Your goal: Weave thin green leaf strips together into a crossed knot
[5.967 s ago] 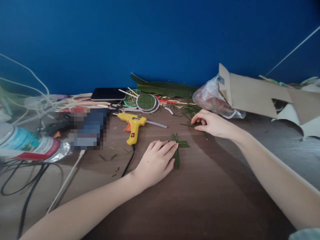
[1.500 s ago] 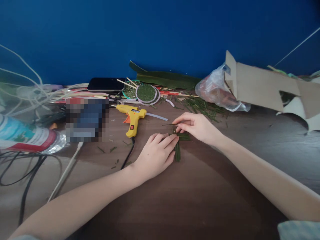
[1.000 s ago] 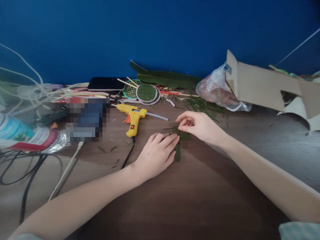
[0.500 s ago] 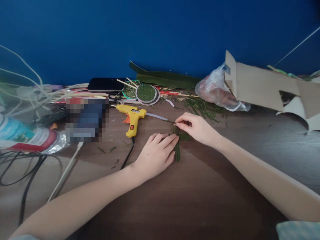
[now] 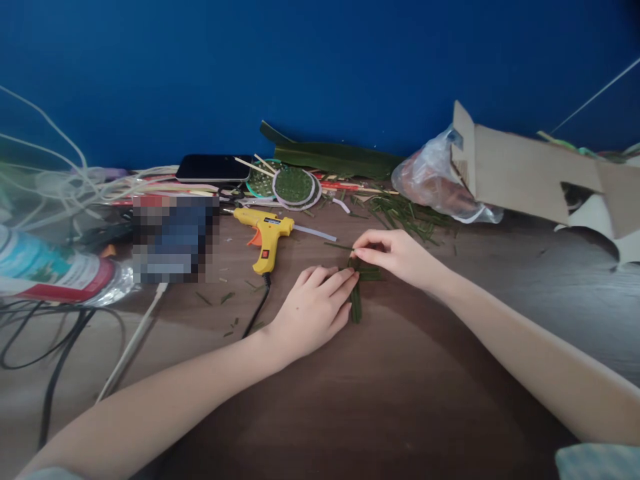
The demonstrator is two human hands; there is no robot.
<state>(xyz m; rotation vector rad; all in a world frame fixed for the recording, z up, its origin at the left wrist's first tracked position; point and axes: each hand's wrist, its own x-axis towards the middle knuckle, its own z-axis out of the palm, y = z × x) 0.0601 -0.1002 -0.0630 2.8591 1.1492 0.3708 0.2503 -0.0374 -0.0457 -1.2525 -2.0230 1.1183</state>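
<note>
Crossed green leaf strips (image 5: 356, 303) lie on the brown tabletop, partly woven over each other. My left hand (image 5: 313, 307) rests flat on their left side, fingertips pressing them down and hiding part of the crossing. Just beyond the strips, my right hand (image 5: 383, 253) pinches a thin leaf strip (image 5: 340, 246) between thumb and forefinger. This strip points left, its free end above the table. Left of the hands lies a yellow glue gun (image 5: 267, 237) with a pale glue stick (image 5: 315, 233) sticking out of its back.
Leaf scraps (image 5: 400, 215) and a broad leaf (image 5: 335, 159) lie near the blue wall, beside round green pieces (image 5: 294, 187). A cardboard box (image 5: 530, 170) and plastic bag (image 5: 427, 177) stand right. Left are a phone (image 5: 214, 168), a bottle (image 5: 55, 267) and cables (image 5: 63, 363).
My right hand has shifted slightly down and toward me with the thin strip, which now lies apart from the glue stick's end. My left hand has stayed in place.
</note>
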